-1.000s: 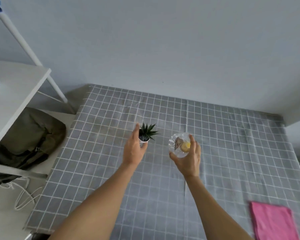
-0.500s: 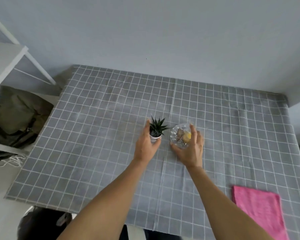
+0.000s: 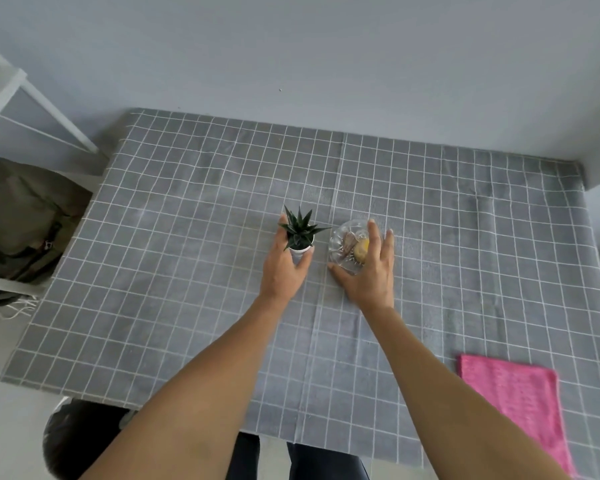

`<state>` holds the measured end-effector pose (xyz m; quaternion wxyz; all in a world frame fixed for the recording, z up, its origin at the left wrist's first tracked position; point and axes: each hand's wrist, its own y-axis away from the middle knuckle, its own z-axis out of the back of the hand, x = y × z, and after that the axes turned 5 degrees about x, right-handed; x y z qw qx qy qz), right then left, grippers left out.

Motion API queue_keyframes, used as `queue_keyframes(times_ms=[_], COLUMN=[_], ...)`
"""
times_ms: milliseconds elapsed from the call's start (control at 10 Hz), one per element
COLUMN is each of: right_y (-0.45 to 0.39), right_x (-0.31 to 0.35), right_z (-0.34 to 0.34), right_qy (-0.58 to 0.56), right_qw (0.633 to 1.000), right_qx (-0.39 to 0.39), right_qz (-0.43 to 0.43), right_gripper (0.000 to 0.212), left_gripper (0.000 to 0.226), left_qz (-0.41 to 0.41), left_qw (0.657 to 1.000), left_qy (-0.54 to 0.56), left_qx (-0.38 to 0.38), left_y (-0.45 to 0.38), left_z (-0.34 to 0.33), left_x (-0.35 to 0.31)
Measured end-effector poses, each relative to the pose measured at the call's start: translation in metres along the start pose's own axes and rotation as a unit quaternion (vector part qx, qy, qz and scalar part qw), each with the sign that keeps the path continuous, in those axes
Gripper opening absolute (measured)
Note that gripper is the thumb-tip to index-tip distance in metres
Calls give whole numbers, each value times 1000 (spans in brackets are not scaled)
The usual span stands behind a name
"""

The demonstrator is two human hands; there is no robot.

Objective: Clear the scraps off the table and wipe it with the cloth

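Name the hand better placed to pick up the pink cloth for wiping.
Right. The pink cloth lies flat at the table's near right corner, on the same side as the right hand, which rests at the clear glass dish. The left hand is farther away, wrapped around the small potted plant.

One potted plant (image 3: 299, 233), one glass dish (image 3: 347, 245) holding two scraps (image 3: 355, 247), one pink cloth (image 3: 515, 407), two hands: left hand (image 3: 284, 268), right hand (image 3: 369, 271).
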<state>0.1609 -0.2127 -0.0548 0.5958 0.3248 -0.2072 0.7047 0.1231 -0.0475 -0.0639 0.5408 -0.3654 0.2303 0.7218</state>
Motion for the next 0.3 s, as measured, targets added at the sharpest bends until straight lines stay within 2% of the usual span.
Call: queue_keyframes(times_ms=[100,300], right_y=[0,7], right_x=[7,11], right_z=[4,13], right_qy=[14,128], right_qw=[1000,991], right_qx=[17,9], right_qz=[-18,-33], right_gripper=[112,120], left_gripper=[79,98], left_qz=[2,-24], left_qw=[1000,999], left_qy=[-9,-21], left_qx=[3,31], left_y=[1,9], left_z=[4,18], left_x=[-1,5])
